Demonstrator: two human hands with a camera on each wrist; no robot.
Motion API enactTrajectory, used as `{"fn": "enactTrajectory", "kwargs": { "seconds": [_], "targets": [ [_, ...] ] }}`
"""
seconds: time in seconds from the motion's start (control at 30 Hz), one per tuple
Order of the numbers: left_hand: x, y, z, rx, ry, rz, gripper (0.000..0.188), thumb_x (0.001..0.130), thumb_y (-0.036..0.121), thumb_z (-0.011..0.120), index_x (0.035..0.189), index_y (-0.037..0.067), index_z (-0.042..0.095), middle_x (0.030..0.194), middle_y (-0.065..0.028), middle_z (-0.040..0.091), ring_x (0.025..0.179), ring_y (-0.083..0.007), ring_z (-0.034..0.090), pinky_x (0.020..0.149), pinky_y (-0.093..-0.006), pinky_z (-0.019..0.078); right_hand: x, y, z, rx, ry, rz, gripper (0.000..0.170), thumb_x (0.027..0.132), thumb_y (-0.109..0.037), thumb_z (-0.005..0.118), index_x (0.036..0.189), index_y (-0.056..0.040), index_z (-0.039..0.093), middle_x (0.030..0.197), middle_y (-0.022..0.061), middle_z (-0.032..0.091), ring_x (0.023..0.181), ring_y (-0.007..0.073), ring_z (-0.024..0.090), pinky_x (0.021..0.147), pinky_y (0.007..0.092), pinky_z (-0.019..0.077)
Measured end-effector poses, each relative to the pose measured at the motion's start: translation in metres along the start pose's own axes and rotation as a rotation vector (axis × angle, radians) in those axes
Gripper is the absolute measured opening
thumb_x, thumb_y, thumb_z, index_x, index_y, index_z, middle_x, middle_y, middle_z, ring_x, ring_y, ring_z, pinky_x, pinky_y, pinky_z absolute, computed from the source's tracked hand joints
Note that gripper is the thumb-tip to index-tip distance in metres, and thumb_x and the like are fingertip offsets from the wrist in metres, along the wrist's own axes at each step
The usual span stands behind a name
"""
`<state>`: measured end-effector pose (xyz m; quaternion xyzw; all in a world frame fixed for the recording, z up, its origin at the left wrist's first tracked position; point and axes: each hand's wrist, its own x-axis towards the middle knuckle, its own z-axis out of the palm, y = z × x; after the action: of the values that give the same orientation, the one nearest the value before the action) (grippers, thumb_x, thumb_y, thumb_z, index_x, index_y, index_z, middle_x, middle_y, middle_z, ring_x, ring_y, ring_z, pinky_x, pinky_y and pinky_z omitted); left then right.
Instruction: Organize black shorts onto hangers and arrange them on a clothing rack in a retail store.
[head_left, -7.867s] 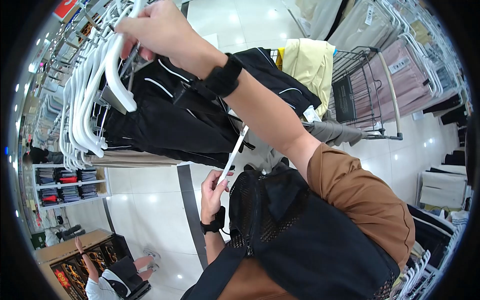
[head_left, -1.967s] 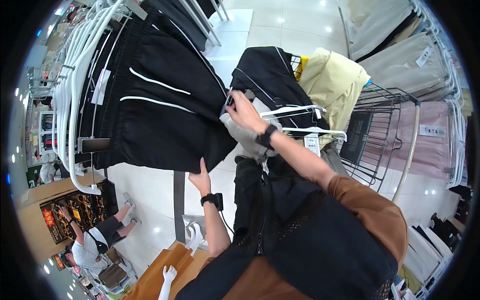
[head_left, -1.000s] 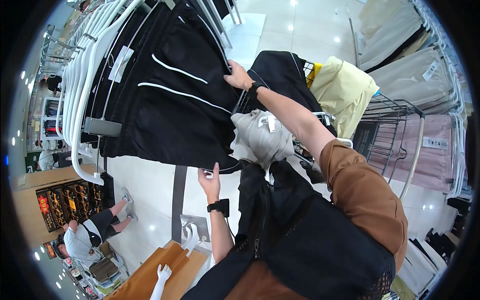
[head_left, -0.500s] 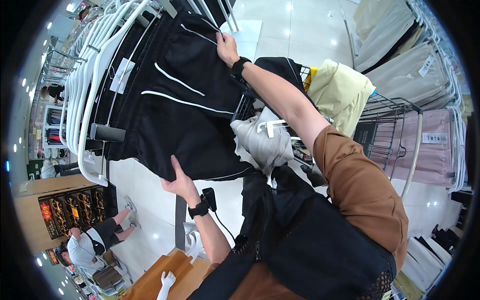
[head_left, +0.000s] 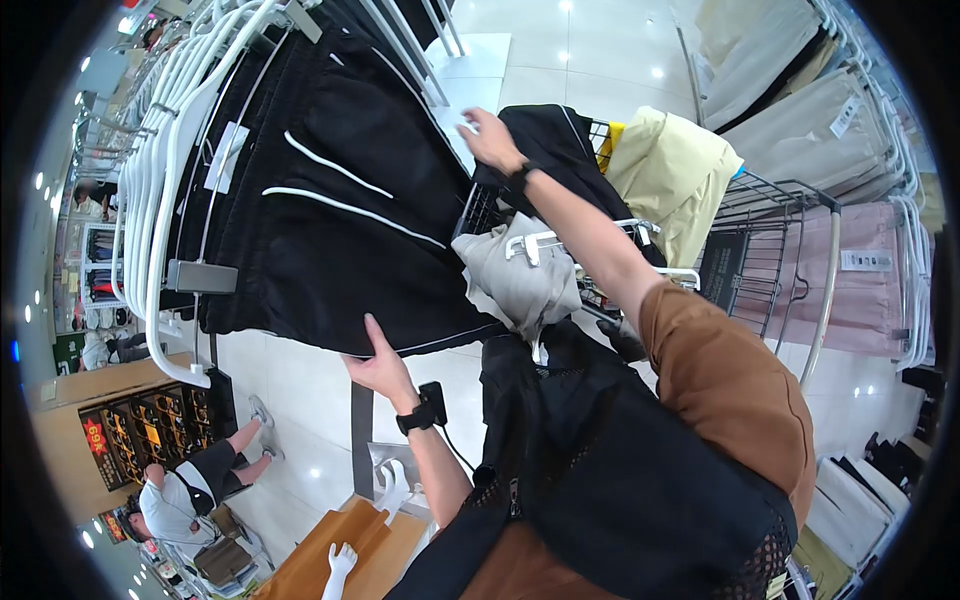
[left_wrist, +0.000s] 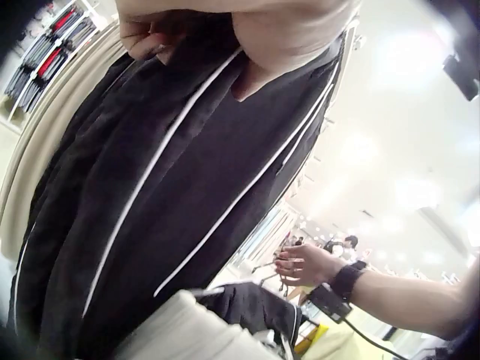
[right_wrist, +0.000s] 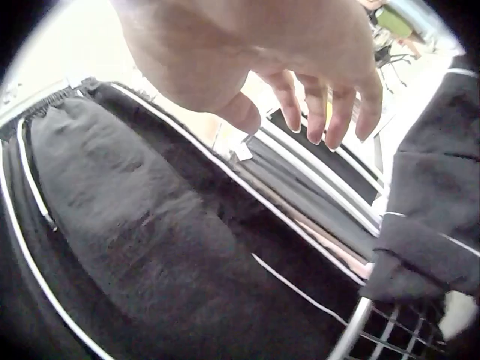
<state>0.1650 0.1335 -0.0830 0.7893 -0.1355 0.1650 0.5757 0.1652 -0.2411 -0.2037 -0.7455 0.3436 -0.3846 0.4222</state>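
Black trousers with white piping and drawstrings (head_left: 340, 240) hang at the rack's front, spread towards the cart. At their lower edge, my left hand (head_left: 380, 372) has its thumb over the cloth and fingers behind; in the left wrist view the left hand (left_wrist: 300, 34) grips the black cloth (left_wrist: 187, 165). My right hand (head_left: 492, 142) is in the air between the trousers and the cart, holding nothing. Its fingers hang loosely bent above the black trousers (right_wrist: 150, 217) in the right wrist view, where the right hand (right_wrist: 255, 52) touches no cloth.
A wire cart (head_left: 765, 215) carries black clothing (head_left: 560, 150), a pale yellow garment (head_left: 670, 165) and a grey bundle (head_left: 510, 275) with a white hanger (head_left: 530, 245). White hangers (head_left: 165, 230) crowd the left rack. Pink trousers (head_left: 850, 290) hang right. A person (head_left: 185, 495) stands lower left.
My right hand has let go of the trousers' far edge and moved right, towards the cart. The trousers hang less stretched on that side. My left hand stays at the lower edge.
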Motion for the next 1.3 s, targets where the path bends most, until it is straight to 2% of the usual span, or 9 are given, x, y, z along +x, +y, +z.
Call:
{"fn": "enactTrajectory", "kwargs": {
  "seconds": [0.17,0.27,0.37,0.47,0.6,0.7,0.8,1.2,1.3],
  "targets": [
    [-0.057,-0.060,-0.005,0.156,-0.298,-0.245,0.036,0.083,0.024,0.076,0.093,-0.010,0.068,0.087,-0.0139,0.071,0.075,-0.0210,0.066,0.071,-0.0314,0.0509,-0.139,0.022,-0.111,-0.169,0.079,0.205,0.026,0.087,-0.019,0.063,0.102,0.0010,0.059,0.096,0.0204,0.062,0.092,0.0362,0.061,0.080,0.0421,0.0488],
    [-0.081,-0.112,-0.009,0.261,-0.924,-0.657,0.043,0.084,0.033,0.074,0.064,-0.002,0.057,0.061,-0.0061,0.059,0.056,-0.0175,0.047,0.056,-0.0313,0.0414,-0.218,0.045,-0.145,-0.261,-0.078,0.332,0.027,0.084,-0.020,0.063,0.102,0.0004,0.059,0.091,0.0213,0.063,0.083,0.0374,0.062,0.073,0.0441,0.0494],
    [-0.098,-0.085,0.023,0.398,-1.269,-0.262,0.050,0.083,0.039,0.071,0.060,0.000,0.048,0.054,-0.0117,0.049,0.054,-0.0200,0.046,0.054,-0.0357,0.0403,-0.266,0.039,-0.161,-0.254,-0.205,0.511,0.035,0.084,-0.022,0.063,0.108,0.0023,0.056,0.083,0.0218,0.065,0.083,0.0384,0.064,0.074,0.0469,0.0495],
    [-0.094,-0.039,0.079,0.332,-1.272,0.123,0.039,0.084,0.032,0.071,0.068,0.002,0.052,0.063,-0.0106,0.058,0.060,-0.0216,0.056,0.057,-0.0357,0.0433,-0.292,0.037,-0.171,-0.299,-0.296,0.569,0.035,0.085,-0.025,0.060,0.106,0.0023,0.053,0.087,0.0250,0.065,0.086,0.0418,0.063,0.075,0.0499,0.0485],
    [-0.093,-0.003,0.158,0.261,-1.120,0.691,0.034,0.079,0.029,0.072,0.097,0.004,0.056,0.100,-0.0164,0.062,0.096,-0.0337,0.057,0.079,-0.0440,0.0451,-0.325,0.016,-0.185,-0.335,-0.169,0.387,0.030,0.086,-0.022,0.060,0.103,0.0014,0.054,0.084,0.0239,0.064,0.084,0.0432,0.061,0.073,0.0503,0.0485],
    [-0.108,-0.023,0.197,0.334,-1.102,0.912,0.043,0.077,0.029,0.073,0.107,0.003,0.055,0.101,-0.0172,0.062,0.095,-0.0358,0.058,0.082,-0.0441,0.0467,-0.346,0.002,-0.200,-0.350,-0.129,0.405,0.029,0.086,-0.022,0.061,0.103,0.0008,0.055,0.084,0.0231,0.064,0.082,0.0426,0.062,0.072,0.0496,0.0489],
    [-0.119,-0.051,0.211,0.515,-1.363,0.716,0.047,0.076,0.029,0.072,0.111,0.003,0.056,0.101,-0.0180,0.063,0.097,-0.0372,0.059,0.085,-0.0433,0.0472,-0.365,-0.002,-0.213,-0.427,-0.093,0.459,0.026,0.086,-0.021,0.061,0.101,0.0001,0.055,0.081,0.0220,0.064,0.080,0.0407,0.062,0.071,0.0491,0.0487],
    [-0.125,-0.012,0.181,0.514,-1.394,0.646,0.036,0.074,0.019,0.066,0.102,-0.002,0.059,0.097,-0.0207,0.061,0.094,-0.0383,0.058,0.083,-0.0442,0.0459,-0.355,-0.011,-0.219,-0.532,0.182,0.489,0.016,0.087,-0.017,0.059,0.081,-0.0031,0.053,0.073,0.0151,0.058,0.077,0.0328,0.058,0.073,0.0425,0.0450],
    [-0.132,-0.002,0.164,0.560,-1.472,0.413,0.035,0.075,0.017,0.065,0.102,-0.002,0.056,0.096,-0.0212,0.058,0.091,-0.0398,0.057,0.081,-0.0456,0.0450,-0.355,-0.008,-0.219,-0.522,0.187,0.466,0.018,0.089,-0.018,0.059,0.084,-0.0021,0.055,0.074,0.0150,0.059,0.076,0.0331,0.059,0.072,0.0423,0.0460]
  ]
}}
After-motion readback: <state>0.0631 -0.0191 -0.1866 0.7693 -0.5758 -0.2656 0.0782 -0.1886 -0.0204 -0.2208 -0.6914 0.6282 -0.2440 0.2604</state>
